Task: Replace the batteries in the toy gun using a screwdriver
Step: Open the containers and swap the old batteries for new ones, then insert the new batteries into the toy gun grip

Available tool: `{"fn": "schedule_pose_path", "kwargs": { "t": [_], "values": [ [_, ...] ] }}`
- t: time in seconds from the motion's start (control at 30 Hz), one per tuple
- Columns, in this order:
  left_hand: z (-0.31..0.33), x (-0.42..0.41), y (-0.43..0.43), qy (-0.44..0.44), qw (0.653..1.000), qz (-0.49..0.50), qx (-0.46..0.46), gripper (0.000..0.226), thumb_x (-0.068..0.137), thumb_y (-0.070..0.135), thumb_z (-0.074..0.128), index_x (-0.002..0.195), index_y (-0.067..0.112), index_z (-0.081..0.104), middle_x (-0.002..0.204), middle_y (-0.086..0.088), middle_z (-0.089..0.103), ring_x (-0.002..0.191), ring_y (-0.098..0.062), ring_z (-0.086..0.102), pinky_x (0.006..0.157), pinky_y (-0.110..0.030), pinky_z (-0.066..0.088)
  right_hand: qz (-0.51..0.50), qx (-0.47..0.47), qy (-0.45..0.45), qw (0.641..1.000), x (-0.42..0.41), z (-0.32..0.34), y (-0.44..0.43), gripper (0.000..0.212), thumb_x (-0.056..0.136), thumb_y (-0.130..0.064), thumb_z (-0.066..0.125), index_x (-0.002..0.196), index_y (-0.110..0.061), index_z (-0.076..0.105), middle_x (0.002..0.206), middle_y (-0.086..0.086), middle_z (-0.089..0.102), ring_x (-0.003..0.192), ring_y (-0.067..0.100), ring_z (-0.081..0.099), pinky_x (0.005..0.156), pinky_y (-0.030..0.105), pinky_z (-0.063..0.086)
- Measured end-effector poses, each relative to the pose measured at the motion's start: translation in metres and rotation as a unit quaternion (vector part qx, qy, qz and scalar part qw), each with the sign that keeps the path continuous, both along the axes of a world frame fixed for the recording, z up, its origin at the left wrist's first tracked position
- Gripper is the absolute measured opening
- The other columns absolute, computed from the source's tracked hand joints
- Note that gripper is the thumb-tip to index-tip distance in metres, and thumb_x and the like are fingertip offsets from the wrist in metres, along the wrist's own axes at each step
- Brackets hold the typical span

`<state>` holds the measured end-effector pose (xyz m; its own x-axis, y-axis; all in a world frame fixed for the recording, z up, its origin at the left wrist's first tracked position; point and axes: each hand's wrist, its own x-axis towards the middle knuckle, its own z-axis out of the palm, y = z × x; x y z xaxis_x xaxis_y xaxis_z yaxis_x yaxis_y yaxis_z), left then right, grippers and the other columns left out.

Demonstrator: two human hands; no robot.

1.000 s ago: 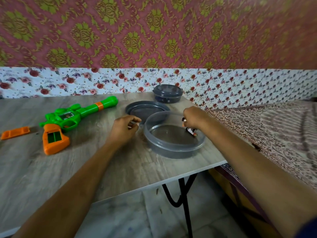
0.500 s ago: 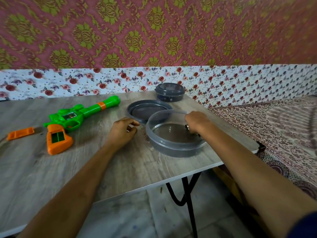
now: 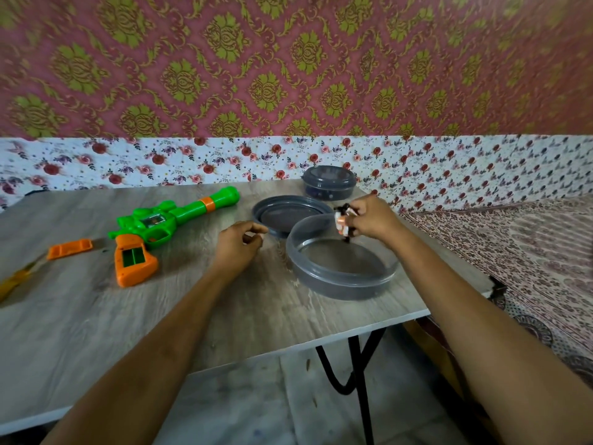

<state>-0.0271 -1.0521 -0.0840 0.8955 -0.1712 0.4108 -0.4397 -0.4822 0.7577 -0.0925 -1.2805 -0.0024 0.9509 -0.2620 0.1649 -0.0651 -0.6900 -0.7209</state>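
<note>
- Reaching over the near edge of the wooden table (image 3: 160, 316), both bare forearms stretch toward the containers.
- Open round grey container (image 3: 343, 285) sits near the table's right corner.
- Yellow-handled tool (image 3: 14, 279) lies at the far left, too blurred to identify.
- Left hand (image 3: 239, 244) rests on the table just left of the open container. Its fingers are loosely curled, thumb toward forefinger; cannot tell whether it holds anything small.
- Orange cover (image 3: 70, 248) lies flat, apart from the gun's grip.
- Toy gun (image 3: 160, 224), green with an orange grip, lies on its side well left of the left hand, its battery bay uncovered.
- Right hand (image 3: 372, 220) hangs over the open container's far rim, pinching small orange-and-white batteries (image 3: 340, 223); the count is unclear.
- Grey lid (image 3: 282, 216) lies just behind the open container.
- Closed grey container (image 3: 329, 183) stands by the floral wall.
</note>
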Motion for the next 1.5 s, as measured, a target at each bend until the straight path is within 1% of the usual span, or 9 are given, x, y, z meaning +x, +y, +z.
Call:
{"fn": "schedule_pose_path", "kwargs": {
  "t": [0.1, 0.27, 0.37, 0.6, 0.77, 0.9, 1.17, 1.3, 1.5],
  "values": [
    [0.024, -0.011, 0.006, 0.063, 0.988, 0.002, -0.144, 0.017, 0.093, 0.004, 0.052, 0.09, 0.015, 0.064, 0.08, 0.0, 0.064, 0.075, -0.018, 0.062, 0.069, -0.028, 0.055, 0.037, 0.306, -0.053, 0.95, -0.002, 0.018, 0.032, 0.033, 0.086, 0.001, 0.058, 0.119, 0.005, 0.055, 0.113, 0.016, 0.062, 0.1, 0.027, 0.062, 0.075, 0.028, 0.057],
    [0.075, -0.037, 0.038, 0.157, 0.948, -0.052, -0.273, 0.011, 0.092, 0.019, 0.059, 0.088, 0.009, 0.064, 0.082, -0.006, 0.068, 0.068, -0.016, 0.067, 0.057, -0.019, 0.055, 0.046, 0.467, -0.066, 0.881, 0.017, 0.011, 0.107, 0.014, 0.087, 0.001, 0.058, 0.1, 0.003, 0.062, 0.094, 0.011, 0.067, 0.083, 0.02, 0.061, 0.055, 0.02, 0.055],
    [0.082, -0.045, 0.07, 0.152, 0.957, -0.04, -0.244, 0.009, 0.087, 0.013, 0.065, 0.078, 0.013, 0.064, 0.073, -0.006, 0.066, 0.058, -0.01, 0.066, 0.055, -0.02, 0.054, 0.043, 0.525, -0.041, 0.849, 0.032, -0.008, 0.164, 0.015, 0.085, -0.002, 0.062, 0.072, -0.008, 0.06, 0.059, 0.002, 0.067, 0.052, 0.011, 0.062, 0.049, 0.019, 0.054],
    [0.061, -0.033, 0.131, 0.109, 0.986, 0.044, -0.114, 0.017, 0.076, -0.002, 0.072, 0.085, 0.012, 0.07, 0.071, -0.008, 0.066, 0.07, -0.02, 0.063, 0.08, -0.038, 0.056, 0.064, 0.64, 0.008, 0.765, 0.047, -0.035, 0.244, 0.019, 0.088, 0.003, 0.055, 0.071, -0.007, 0.058, 0.061, 0.008, 0.06, 0.04, 0.007, 0.059, 0.042, 0.02, 0.052],
    [0.051, -0.014, 0.139, 0.023, 0.995, 0.091, -0.021, 0.019, 0.074, 0.005, 0.076, 0.093, 0.006, 0.074, 0.082, 0.002, 0.067, 0.061, 0.018, 0.054, 0.062, -0.001, 0.039, 0.066, 0.703, 0.051, 0.707, 0.068, -0.042, 0.262, 0.024, 0.093, -0.008, 0.047, 0.07, -0.009, 0.053, 0.039, 0.001, 0.058, 0.037, 0.009, 0.057, 0.038, 0.016, 0.047],
    [0.039, -0.007, 0.13, -0.046, 0.996, 0.073, 0.024, 0.017, 0.073, 0.006, 0.076, 0.09, 0.004, 0.074, 0.09, -0.012, 0.073, 0.078, -0.013, 0.064, 0.061, -0.005, 0.039, 0.072, 0.762, 0.055, 0.641, 0.081, -0.041, 0.261, 0.039, 0.099, -0.016, 0.035, 0.061, -0.009, 0.041, 0.035, 0.003, 0.049, 0.033, 0.013, 0.053, 0.039, 0.021, 0.044],
    [0.028, -0.001, 0.147, -0.093, 0.99, 0.088, 0.057, 0.015, 0.078, 0.01, 0.073, 0.093, 0.006, 0.076, 0.09, -0.002, 0.059, 0.085, -0.016, 0.054, 0.068, -0.001, 0.033, 0.05, 0.798, 0.058, 0.598, 0.098, -0.066, 0.252, 0.043, 0.101, -0.017, 0.033, 0.058, -0.011, 0.033, 0.029, 0.0, 0.038, 0.022, 0.011, 0.038, 0.032, 0.011, 0.038],
    [0.025, 0.015, 0.191, -0.021, 0.952, 0.286, 0.108, 0.022, 0.085, 0.024, 0.066, 0.103, 0.012, 0.07, 0.104, -0.01, 0.07, 0.098, -0.027, 0.063, 0.074, -0.028, 0.044, 0.031, 0.746, 0.045, 0.663, 0.104, -0.069, 0.251, 0.036, 0.1, -0.017, 0.036, 0.066, -0.009, 0.041, 0.045, 0.003, 0.046, 0.032, 0.009, 0.05, 0.037, 0.017, 0.048],
    [0.011, 0.024, 0.192, 0.147, 0.932, 0.281, 0.177, 0.041, 0.083, 0.05, 0.063, 0.085, 0.01, 0.055, 0.085, -0.011, 0.06, 0.076, -0.024, 0.052, 0.05, -0.03, 0.031, 0.077, 0.685, 0.122, 0.714, 0.096, -0.068, 0.264, 0.024, 0.098, 0.001, 0.03, 0.08, -0.005, 0.044, 0.115, 0.021, 0.057, 0.109, 0.031, 0.056, 0.106, 0.042, 0.034]
  ]
}}
